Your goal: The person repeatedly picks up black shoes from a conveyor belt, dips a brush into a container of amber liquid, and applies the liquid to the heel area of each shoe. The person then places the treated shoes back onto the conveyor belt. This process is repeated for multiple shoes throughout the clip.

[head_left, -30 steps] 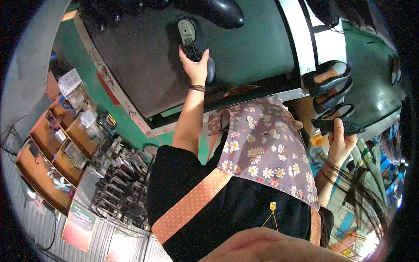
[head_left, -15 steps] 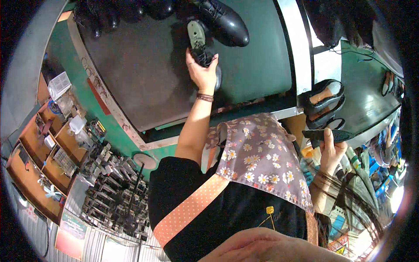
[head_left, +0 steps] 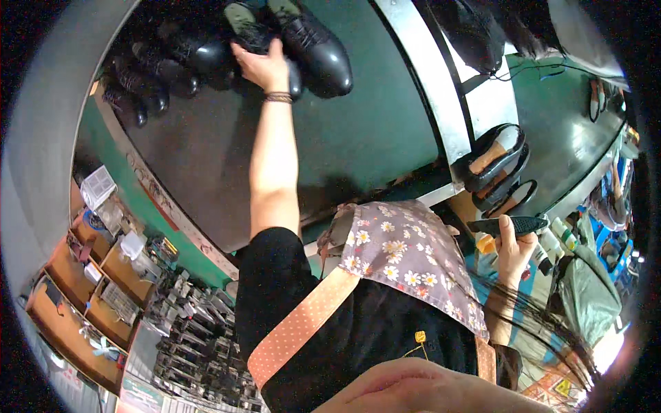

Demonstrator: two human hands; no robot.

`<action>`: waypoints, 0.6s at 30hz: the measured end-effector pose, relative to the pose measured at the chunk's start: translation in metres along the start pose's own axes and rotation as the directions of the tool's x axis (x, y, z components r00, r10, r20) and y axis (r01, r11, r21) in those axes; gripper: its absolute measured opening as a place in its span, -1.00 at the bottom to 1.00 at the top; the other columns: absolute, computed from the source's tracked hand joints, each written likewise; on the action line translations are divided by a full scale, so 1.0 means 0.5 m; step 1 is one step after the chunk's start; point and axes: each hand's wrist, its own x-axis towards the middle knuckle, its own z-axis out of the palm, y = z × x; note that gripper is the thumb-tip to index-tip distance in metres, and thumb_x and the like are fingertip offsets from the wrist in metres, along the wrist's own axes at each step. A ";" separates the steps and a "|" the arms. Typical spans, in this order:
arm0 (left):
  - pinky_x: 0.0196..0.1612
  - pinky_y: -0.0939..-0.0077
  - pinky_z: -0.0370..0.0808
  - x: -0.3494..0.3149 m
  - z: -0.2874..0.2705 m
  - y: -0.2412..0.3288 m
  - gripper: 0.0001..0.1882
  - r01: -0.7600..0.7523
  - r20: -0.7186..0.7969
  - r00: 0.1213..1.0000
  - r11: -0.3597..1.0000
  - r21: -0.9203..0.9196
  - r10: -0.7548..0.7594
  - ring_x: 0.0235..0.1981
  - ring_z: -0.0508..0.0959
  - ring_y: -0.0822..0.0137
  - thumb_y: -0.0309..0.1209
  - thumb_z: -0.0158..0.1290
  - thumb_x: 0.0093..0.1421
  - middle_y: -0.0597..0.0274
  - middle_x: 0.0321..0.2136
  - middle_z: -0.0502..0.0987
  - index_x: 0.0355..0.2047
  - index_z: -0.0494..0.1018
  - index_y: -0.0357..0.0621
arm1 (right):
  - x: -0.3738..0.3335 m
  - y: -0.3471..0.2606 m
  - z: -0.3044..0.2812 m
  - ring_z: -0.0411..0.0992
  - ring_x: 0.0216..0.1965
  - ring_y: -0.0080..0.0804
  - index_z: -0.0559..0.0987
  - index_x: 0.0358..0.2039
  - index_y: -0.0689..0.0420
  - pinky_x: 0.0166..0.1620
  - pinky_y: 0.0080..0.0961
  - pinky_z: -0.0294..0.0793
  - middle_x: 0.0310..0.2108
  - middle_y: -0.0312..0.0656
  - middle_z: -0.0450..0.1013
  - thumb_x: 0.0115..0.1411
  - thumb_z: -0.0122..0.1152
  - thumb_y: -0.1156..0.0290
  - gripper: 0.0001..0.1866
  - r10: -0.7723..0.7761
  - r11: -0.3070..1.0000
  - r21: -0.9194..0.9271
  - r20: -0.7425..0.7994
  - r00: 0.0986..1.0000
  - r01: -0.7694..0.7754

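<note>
On a dark green belt-like surface [head_left: 344, 151], my left hand [head_left: 265, 69] is closed round a black lace-up shoe [head_left: 249, 33] with a pale green inside. Its shiny toe shows partly beyond my fingers. Just right of it, side by side, stands another black lace-up shoe [head_left: 323, 58], also pale green inside. My right hand [head_left: 515, 255], low on the right, grips a flat black shoe sole [head_left: 520, 225] with a textured face, thumb pressed against it. The fingers behind the sole are hidden.
Several black shoes [head_left: 186, 58] line the far left of the belt. A metal rail [head_left: 420, 62] edges its right side. More black shoes [head_left: 492, 162] with tan insides sit at the right. Left below are a wooden compartment shelf [head_left: 69, 265] and a rack of metal parts [head_left: 193, 344].
My left hand has moved away and to the left with the shoe, setting it alongside the other one. My right hand still holds the sole, slightly lower. The whole view has shifted.
</note>
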 end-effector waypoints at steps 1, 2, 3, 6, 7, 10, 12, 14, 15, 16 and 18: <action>0.24 0.22 0.19 0.038 0.017 -0.003 0.10 -0.051 -0.056 0.997 0.998 0.042 0.053 0.15 0.30 -0.15 -0.16 0.40 -0.18 -0.35 0.12 0.27 0.20 0.02 -0.53 | 0.000 0.012 -0.002 0.29 -0.70 -0.72 0.51 -0.41 0.13 -0.66 -0.75 0.22 -0.60 -0.39 0.44 0.11 0.31 0.51 -0.88 -0.005 1.000 0.001 -0.019 1.000 0.005; 0.25 0.21 0.17 0.067 0.022 0.010 0.06 -0.035 -0.058 0.998 0.999 0.004 0.035 0.16 0.29 -0.14 -0.17 0.38 -0.14 -0.35 0.12 0.27 0.20 0.03 -0.51 | -0.001 0.021 -0.006 0.29 -0.70 -0.72 0.49 -0.37 0.12 -0.66 -0.75 0.21 -0.58 -0.39 0.44 0.12 0.31 0.51 -0.86 -0.008 1.000 0.000 -0.039 0.999 0.008; 0.27 0.15 0.11 0.114 0.027 -0.020 0.01 -0.138 -0.127 0.981 0.988 0.067 0.145 0.20 0.22 -0.16 -0.21 0.35 -0.10 -0.32 0.16 0.21 0.20 0.04 -0.51 | 0.000 0.026 -0.007 0.29 -0.69 -0.72 0.47 -0.33 0.10 -0.66 -0.76 0.21 -0.57 -0.39 0.44 0.12 0.31 0.51 -0.84 -0.019 1.000 0.007 -0.037 0.999 0.019; 0.27 0.06 0.05 0.117 0.023 0.099 -0.07 -0.288 -0.189 0.924 0.930 0.228 0.332 0.22 0.14 -0.18 -0.32 0.28 -0.05 -0.30 0.17 0.15 0.21 0.04 -0.49 | -0.015 0.025 -0.020 0.21 -0.77 -0.75 0.51 -0.61 0.11 -0.69 -0.77 0.07 -0.73 -0.43 0.36 0.15 0.31 0.31 -0.74 -0.073 0.997 0.015 -0.129 0.989 0.076; 0.27 0.04 0.04 0.119 0.027 0.124 -0.10 -0.346 -0.227 0.893 0.915 0.206 0.388 0.23 0.12 -0.18 -0.37 0.25 -0.04 -0.29 0.17 0.14 0.22 0.02 -0.47 | -0.014 0.031 -0.023 0.21 -0.77 -0.75 0.52 -0.62 0.11 -0.70 -0.77 0.06 -0.73 -0.43 0.36 0.15 0.31 0.31 -0.74 -0.098 0.994 0.037 -0.142 0.985 0.104; 0.27 0.01 0.04 0.084 0.058 0.173 -0.11 -0.355 -0.167 0.925 0.933 -0.066 0.340 0.22 0.10 -0.21 -0.39 0.22 -0.01 -0.33 0.17 0.15 0.22 -0.01 -0.50 | -0.027 0.027 -0.032 0.20 -0.77 -0.75 0.53 -0.61 0.12 -0.70 -0.77 0.06 -0.73 -0.42 0.37 0.15 0.31 0.32 -0.75 -0.025 0.998 0.056 -0.170 0.985 0.035; 0.27 0.02 0.09 0.052 0.093 0.179 0.00 -0.056 0.036 0.998 0.998 -0.017 0.056 0.20 0.17 -0.22 -0.24 0.30 -0.05 -0.39 0.09 0.27 0.19 -0.03 -0.61 | -0.039 0.048 -0.054 0.20 -0.77 -0.76 0.53 -0.60 0.12 -0.70 -0.77 0.05 -0.73 -0.43 0.37 0.15 0.30 0.33 -0.76 -0.042 0.996 0.072 -0.151 0.988 0.054; 0.15 0.03 0.27 0.124 0.131 0.106 -0.09 0.200 0.252 0.940 0.970 0.138 -0.230 0.08 0.37 -0.12 -0.25 0.37 -0.14 -0.32 0.00 0.39 0.06 0.18 -0.66 | -0.040 0.069 -0.082 0.24 -0.75 -0.70 0.52 -0.55 0.18 -0.68 -0.72 0.13 -0.72 -0.39 0.35 0.15 0.29 0.44 -0.83 -0.014 0.995 0.092 -0.141 0.990 0.027; 0.06 0.05 0.39 0.173 0.157 0.050 -0.19 0.307 0.359 0.862 0.932 0.195 -0.359 -0.02 0.48 -0.05 -0.30 0.37 -0.16 -0.27 -0.05 0.45 -0.01 0.29 -0.65 | -0.035 0.081 -0.087 0.24 -0.75 -0.70 0.53 -0.53 0.19 -0.69 -0.72 0.13 -0.72 -0.39 0.36 0.15 0.29 0.44 -0.84 -0.029 0.987 0.154 -0.135 0.990 0.050; -0.06 0.11 0.46 0.120 0.161 0.103 -0.32 0.453 0.521 0.744 0.889 0.066 -0.418 -0.15 0.54 0.03 -0.35 0.36 -0.15 -0.20 -0.13 0.49 -0.11 0.37 -0.60 | -0.044 0.101 -0.095 0.24 -0.75 -0.69 0.54 -0.50 0.20 -0.69 -0.72 0.12 -0.71 -0.38 0.36 0.15 0.28 0.44 -0.85 -0.013 0.981 0.188 -0.182 0.983 0.047; -0.26 0.22 0.54 0.124 0.123 0.129 -0.52 0.592 0.660 0.605 0.806 0.000 -0.444 -0.36 0.59 0.15 -0.43 0.33 -0.15 -0.06 -0.25 0.55 -0.26 0.47 -0.53 | -0.050 0.141 -0.111 0.24 -0.75 -0.68 0.57 -0.43 0.24 -0.69 -0.72 0.13 -0.71 -0.36 0.36 0.16 0.27 0.44 -0.87 -0.045 0.969 0.227 -0.213 0.976 0.094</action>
